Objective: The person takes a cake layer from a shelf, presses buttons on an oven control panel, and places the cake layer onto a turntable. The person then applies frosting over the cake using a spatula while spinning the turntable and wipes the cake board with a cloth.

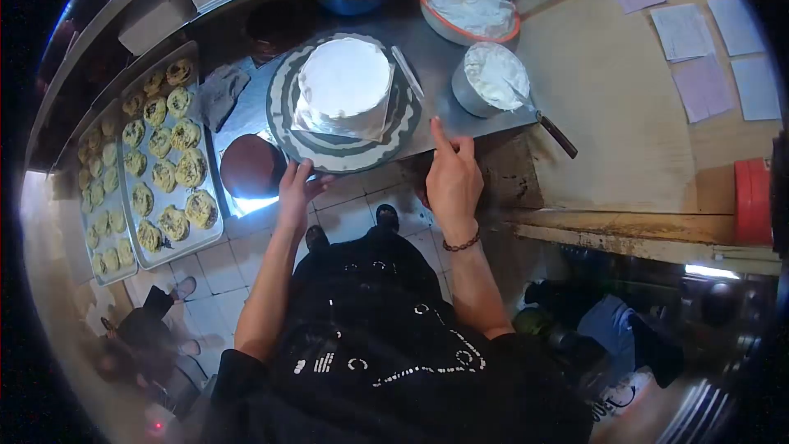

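Note:
A round white-frosted cake (345, 74) sits on a square board (316, 121) in the middle of a ringed cake turntable (283, 136). My left hand (297, 191) is at the turntable's near left rim, its fingers apart and the fingertips against the edge. To the right of the turntable, my right hand (456, 181) is raised with the index finger stretched out and the others curled, and nothing shows in it. A pale, narrow scraper (408, 72) lies on the turntable's right side. A brown round cake (251, 166) stands close to my left hand.
Trays (215, 234) of swirled pastries stand at the left. A container of white cream (496, 78) with a dark-handled knife (559, 136) is at the right; behind it is an orange-rimmed bowl (472, 12) with a white spatula. Paper notes (703, 86) lie far right. Another person (156, 337) is at lower left.

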Demonstrator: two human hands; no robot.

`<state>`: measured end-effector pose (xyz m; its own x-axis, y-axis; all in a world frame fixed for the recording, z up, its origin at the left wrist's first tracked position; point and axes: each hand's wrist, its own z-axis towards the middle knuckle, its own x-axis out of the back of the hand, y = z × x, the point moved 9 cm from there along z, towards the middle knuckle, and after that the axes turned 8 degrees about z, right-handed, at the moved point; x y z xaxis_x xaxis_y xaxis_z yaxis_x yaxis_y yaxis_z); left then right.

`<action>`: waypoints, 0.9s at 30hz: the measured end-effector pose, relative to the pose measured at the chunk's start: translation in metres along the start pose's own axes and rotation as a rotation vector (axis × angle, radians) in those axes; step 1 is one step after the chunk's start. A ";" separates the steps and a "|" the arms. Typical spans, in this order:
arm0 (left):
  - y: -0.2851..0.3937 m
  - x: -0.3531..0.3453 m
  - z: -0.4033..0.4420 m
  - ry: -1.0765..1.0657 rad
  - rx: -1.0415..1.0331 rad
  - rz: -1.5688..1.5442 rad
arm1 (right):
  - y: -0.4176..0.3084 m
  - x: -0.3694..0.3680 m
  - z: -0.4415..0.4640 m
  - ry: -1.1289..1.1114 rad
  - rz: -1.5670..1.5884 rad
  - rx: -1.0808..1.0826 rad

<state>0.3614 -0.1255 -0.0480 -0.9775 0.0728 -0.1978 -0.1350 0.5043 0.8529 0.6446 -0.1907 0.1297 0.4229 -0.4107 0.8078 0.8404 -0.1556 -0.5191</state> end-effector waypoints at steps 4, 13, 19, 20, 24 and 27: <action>0.008 0.003 -0.003 0.026 -0.013 0.033 | -0.006 -0.002 0.010 -0.010 -0.037 -0.013; 0.000 0.019 0.016 0.005 -0.026 0.027 | -0.015 -0.015 0.012 -0.044 -0.018 0.015; 0.004 0.015 0.011 0.022 -0.030 -0.001 | -0.028 -0.017 0.007 -0.053 0.022 0.051; 0.005 0.015 0.011 0.017 -0.029 0.011 | -0.029 -0.017 0.007 -0.044 0.020 0.048; 0.008 0.013 0.009 -0.001 -0.022 0.045 | -0.020 -0.027 0.008 -0.207 0.251 0.037; 0.007 0.016 0.010 -0.011 -0.028 0.034 | 0.014 -0.024 0.014 -0.476 0.685 -0.165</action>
<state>0.3468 -0.1124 -0.0504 -0.9798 0.0989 -0.1738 -0.1065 0.4773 0.8723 0.6507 -0.1708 0.1070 0.9489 -0.0459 0.3122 0.3020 -0.1544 -0.9407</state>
